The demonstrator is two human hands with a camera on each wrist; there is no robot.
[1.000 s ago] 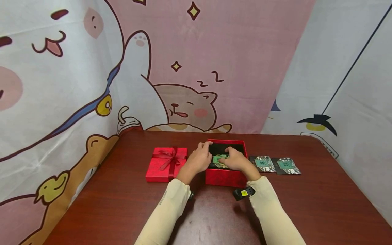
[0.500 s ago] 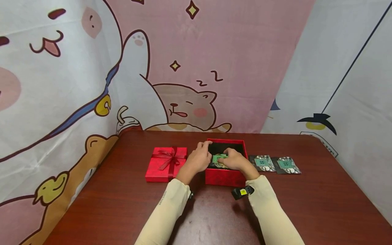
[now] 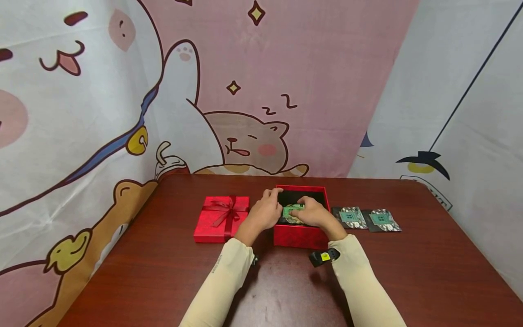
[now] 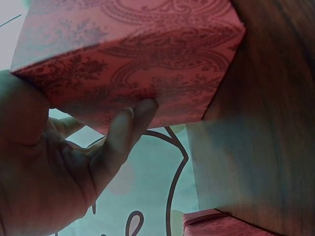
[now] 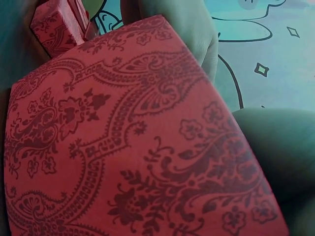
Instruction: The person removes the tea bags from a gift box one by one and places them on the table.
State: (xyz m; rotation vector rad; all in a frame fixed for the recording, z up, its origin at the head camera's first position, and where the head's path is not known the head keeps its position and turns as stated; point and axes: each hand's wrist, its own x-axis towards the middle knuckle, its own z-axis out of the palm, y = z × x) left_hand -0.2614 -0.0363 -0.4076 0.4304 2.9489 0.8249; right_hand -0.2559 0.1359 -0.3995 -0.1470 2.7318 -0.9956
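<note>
An uncovered red patterned gift box (image 3: pixel 300 237) with a black inside stands on the table. My left hand (image 3: pixel 267 210) holds its left wall. In the left wrist view, fingertips (image 4: pixel 145 110) press against the box's outer side. My right hand (image 3: pixel 313 213) reaches over the right wall into the box, its thumb on a flat black packet (image 3: pixel 291 221) with a green label. The fingers under that packet are hidden. The right wrist view shows mostly the box's outer wall (image 5: pixel 118 147), which hides the fingertips.
Left of the box lies its red lid (image 3: pixel 212 227), tied with a dark red ribbon bow (image 3: pixel 226 213). Two similar flat packets, a nearer packet (image 3: pixel 353 218) and a farther packet (image 3: pixel 382 220), lie side by side at the right. A patterned cloth (image 3: pixel 318 81) hangs behind the brown table (image 3: pixel 433 272).
My right thumb and the packet have shifted very slightly inside the box. My left hand, the lid and the other packets stay in place.
</note>
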